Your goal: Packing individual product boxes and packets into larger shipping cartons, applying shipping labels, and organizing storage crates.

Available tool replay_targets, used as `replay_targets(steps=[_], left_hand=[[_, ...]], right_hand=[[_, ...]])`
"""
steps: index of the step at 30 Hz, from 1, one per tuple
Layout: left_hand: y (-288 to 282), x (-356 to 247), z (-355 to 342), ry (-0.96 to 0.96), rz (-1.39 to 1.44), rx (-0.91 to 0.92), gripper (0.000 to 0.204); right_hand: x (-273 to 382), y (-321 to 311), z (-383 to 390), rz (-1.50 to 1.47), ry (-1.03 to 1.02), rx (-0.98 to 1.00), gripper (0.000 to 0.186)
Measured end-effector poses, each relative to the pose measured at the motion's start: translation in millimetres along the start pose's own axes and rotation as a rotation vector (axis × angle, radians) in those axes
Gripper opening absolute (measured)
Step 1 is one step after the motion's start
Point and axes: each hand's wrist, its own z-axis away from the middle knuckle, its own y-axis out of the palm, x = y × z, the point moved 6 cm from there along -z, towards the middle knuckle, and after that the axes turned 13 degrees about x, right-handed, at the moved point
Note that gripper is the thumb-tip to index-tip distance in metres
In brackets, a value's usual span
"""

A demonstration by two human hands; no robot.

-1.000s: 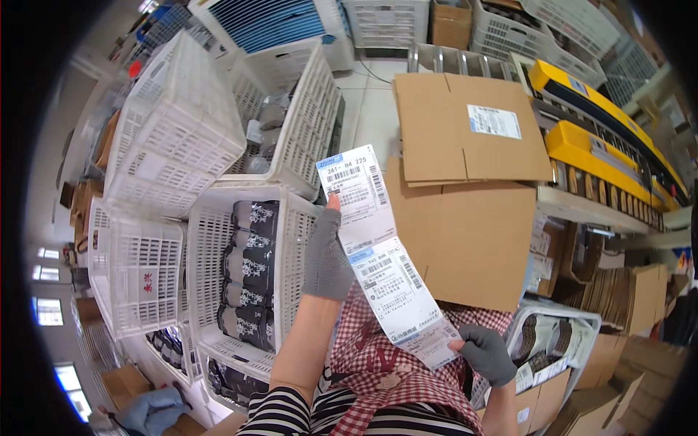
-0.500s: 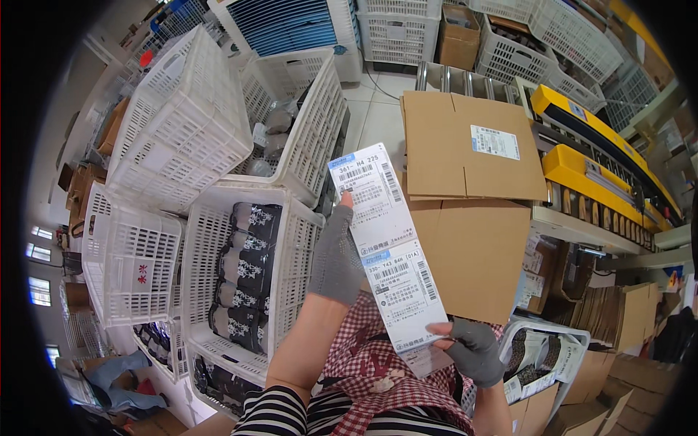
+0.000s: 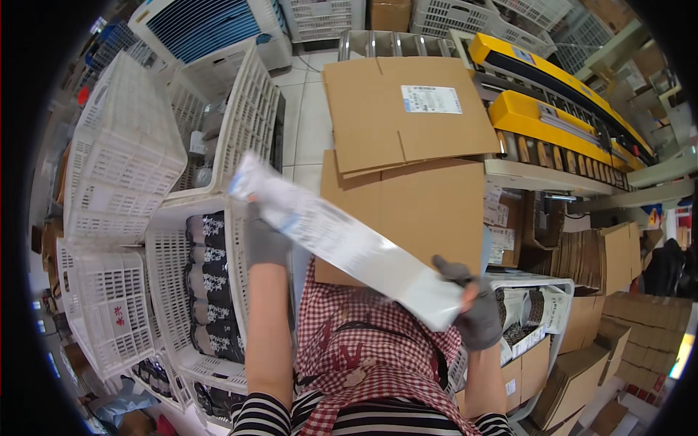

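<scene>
A long white strip of shipping labels [image 3: 345, 240] is stretched slantwise across my front, its upper left part smeared by motion. My left hand [image 3: 267, 236], in a grey fingerless glove, grips the strip near its upper left end. At the lower right end my right hand [image 3: 476, 314], gloved alike, pinches the strip between thumb and fingers. Beneath the strip lies a flat brown cardboard piece [image 3: 414, 211]. Farther off, another flat cardboard box [image 3: 363, 109] overlaps it and bears a white label [image 3: 432, 99].
White plastic crates [image 3: 163, 291] stand at the left, one holding black patterned packs [image 3: 211, 283]. A yellow-topped roller machine [image 3: 545, 120] stands at the right. Below it sits a bin of patterned packs [image 3: 542, 309] beside stacked cardboard [image 3: 582, 265].
The label strip has swung from steep to a flatter slant. My left hand has moved left and my right hand slightly right and up. The view has shifted to the right.
</scene>
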Motion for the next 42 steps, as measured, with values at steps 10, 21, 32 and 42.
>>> replay_targets(steps=[10, 21, 32, 42], left_hand=[[-62.8, -59.7, -0.9, -0.390, -0.683, 0.148, 0.026], [-49.9, 51.6, 24.5, -0.218, -0.736, 0.022, 0.029], [-34.1, 60.8, 31.4, -0.095, -1.062, 0.023, 0.032], [-23.1, 53.1, 82.3, -0.356, -1.031, 0.156, 0.027]], right_hand=[[22.2, -67.5, -126.4, 1.133, 0.406, 0.333, 0.012], [-61.3, -27.4, -118.6, 2.066, -0.220, -0.058, 0.046], [-37.1, -114.2, -109.4, 2.161, 0.101, -0.492, 0.051], [28.6, -125.2, 29.2, 0.956, 0.126, -0.726, 0.040]])
